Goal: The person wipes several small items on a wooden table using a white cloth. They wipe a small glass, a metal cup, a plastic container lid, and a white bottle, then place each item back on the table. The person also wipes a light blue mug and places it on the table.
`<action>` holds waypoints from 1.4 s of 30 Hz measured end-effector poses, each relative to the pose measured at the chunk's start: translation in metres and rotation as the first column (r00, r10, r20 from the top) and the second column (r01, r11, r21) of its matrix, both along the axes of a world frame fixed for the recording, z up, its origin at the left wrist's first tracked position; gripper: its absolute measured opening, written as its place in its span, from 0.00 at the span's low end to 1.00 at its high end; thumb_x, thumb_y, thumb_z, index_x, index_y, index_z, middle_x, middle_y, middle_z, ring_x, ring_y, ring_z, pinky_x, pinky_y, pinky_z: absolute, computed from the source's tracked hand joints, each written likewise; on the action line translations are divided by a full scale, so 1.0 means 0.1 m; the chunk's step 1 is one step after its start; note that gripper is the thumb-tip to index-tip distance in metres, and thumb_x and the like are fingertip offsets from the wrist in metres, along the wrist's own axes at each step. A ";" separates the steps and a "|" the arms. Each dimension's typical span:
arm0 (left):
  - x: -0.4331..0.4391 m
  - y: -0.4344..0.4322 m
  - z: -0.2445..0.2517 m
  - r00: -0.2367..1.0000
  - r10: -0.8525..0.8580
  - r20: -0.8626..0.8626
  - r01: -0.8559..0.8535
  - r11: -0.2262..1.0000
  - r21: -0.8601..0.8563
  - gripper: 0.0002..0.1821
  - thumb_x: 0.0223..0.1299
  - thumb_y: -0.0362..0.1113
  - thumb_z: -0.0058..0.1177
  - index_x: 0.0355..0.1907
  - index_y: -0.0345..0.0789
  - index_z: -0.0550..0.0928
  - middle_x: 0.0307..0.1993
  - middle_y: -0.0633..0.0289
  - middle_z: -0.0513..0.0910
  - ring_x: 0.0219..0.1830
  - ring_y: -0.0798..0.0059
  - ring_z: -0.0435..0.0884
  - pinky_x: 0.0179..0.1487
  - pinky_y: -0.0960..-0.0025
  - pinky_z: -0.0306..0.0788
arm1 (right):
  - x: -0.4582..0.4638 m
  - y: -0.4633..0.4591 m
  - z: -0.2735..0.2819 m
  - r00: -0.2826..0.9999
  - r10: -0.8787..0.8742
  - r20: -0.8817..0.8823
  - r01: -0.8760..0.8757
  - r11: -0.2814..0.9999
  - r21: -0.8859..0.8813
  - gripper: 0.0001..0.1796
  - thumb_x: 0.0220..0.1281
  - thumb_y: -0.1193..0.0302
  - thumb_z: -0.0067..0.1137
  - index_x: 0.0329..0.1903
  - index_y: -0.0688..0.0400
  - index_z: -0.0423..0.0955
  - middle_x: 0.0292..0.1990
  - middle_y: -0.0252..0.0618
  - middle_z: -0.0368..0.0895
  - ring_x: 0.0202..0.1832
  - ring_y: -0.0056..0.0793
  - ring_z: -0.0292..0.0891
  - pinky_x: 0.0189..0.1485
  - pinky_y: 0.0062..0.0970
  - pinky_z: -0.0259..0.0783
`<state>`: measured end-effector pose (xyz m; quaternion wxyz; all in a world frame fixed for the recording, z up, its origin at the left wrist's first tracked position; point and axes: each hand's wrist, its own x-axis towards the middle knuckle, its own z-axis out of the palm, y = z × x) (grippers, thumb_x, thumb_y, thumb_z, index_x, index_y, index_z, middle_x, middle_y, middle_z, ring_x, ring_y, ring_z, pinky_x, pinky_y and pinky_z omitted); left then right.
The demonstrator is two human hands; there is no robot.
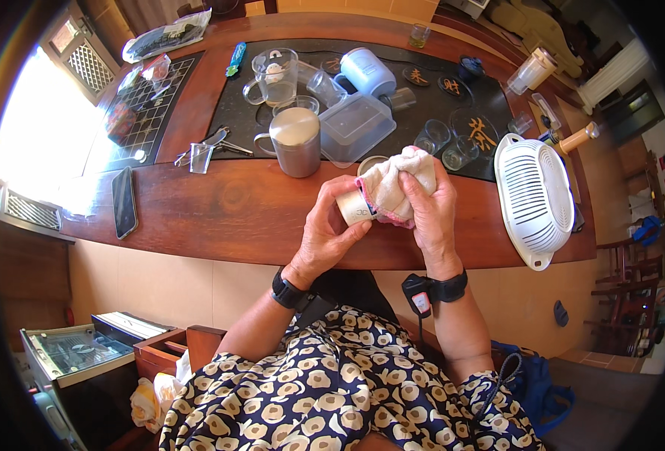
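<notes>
Over the table's near edge, my left hand (329, 225) grips a small cream-coloured cup (355, 208) tilted on its side, with dark markings on its wall. My right hand (434, 203) bunches a pale cloth with a pink edge (400, 177) against the cup's right end, which the cloth hides. Just beyond the hands a round rim (372, 163) shows partly behind the cloth. Left of that stands a grey lidded mug (295, 141), beside an upturned-looking clear plastic container (357, 127).
A white slotted basket (535, 200) lies at the right, near drinking glasses (460, 152). Behind are a blue mug (368, 72) and a clear glass mug (276, 76). A phone (123, 203), a small plastic cup (201, 158) and scissor-like tools (233, 147) lie left.
</notes>
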<state>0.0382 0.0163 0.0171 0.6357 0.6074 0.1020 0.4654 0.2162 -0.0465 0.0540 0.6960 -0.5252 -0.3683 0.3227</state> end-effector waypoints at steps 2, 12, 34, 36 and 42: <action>0.00 -0.04 0.01 0.999 -0.042 0.005 0.043 0.996 -0.082 0.36 0.68 0.26 0.65 0.74 0.32 0.64 0.65 0.56 0.73 0.67 0.68 0.74 0.72 0.63 0.70 | 0.01 -0.01 0.00 0.998 0.008 -0.056 -0.006 0.999 0.032 0.21 0.73 0.73 0.66 0.64 0.62 0.77 0.55 0.35 0.84 0.55 0.21 0.79 0.60 0.26 0.77; -0.05 0.02 -0.03 0.984 -0.163 -0.077 0.132 0.942 -0.308 0.30 0.80 0.43 0.53 0.75 0.31 0.63 0.59 0.55 0.78 0.62 0.68 0.80 0.67 0.64 0.74 | 0.02 -0.02 -0.06 0.998 -0.006 -0.055 0.012 0.994 0.106 0.23 0.71 0.73 0.67 0.66 0.61 0.75 0.56 0.35 0.83 0.57 0.22 0.79 0.62 0.27 0.76; 0.02 -0.05 0.00 0.996 -0.082 -0.043 0.078 0.993 -0.083 0.38 0.69 0.26 0.64 0.77 0.31 0.62 0.68 0.54 0.71 0.69 0.66 0.74 0.74 0.64 0.68 | 0.08 -0.06 -0.13 0.979 0.017 -0.202 0.001 0.996 0.089 0.24 0.70 0.73 0.68 0.66 0.63 0.75 0.55 0.35 0.83 0.56 0.22 0.79 0.62 0.28 0.77; -0.01 -0.06 0.03 0.984 -0.176 0.006 0.169 0.936 -0.309 0.35 0.72 0.31 0.62 0.76 0.30 0.62 0.67 0.53 0.73 0.68 0.65 0.74 0.74 0.63 0.68 | 0.08 -0.05 -0.12 0.982 -0.002 -0.188 0.024 0.993 0.114 0.25 0.69 0.74 0.68 0.66 0.63 0.75 0.56 0.35 0.82 0.56 0.22 0.79 0.63 0.28 0.76; -0.05 0.03 -0.01 0.959 -0.280 -0.031 0.237 0.862 -0.448 0.30 0.79 0.38 0.56 0.75 0.30 0.63 0.62 0.52 0.77 0.65 0.66 0.78 0.71 0.62 0.72 | 0.06 -0.04 -0.10 0.985 0.006 -0.172 0.019 0.990 0.142 0.25 0.69 0.77 0.66 0.67 0.62 0.74 0.58 0.35 0.81 0.57 0.22 0.79 0.63 0.28 0.76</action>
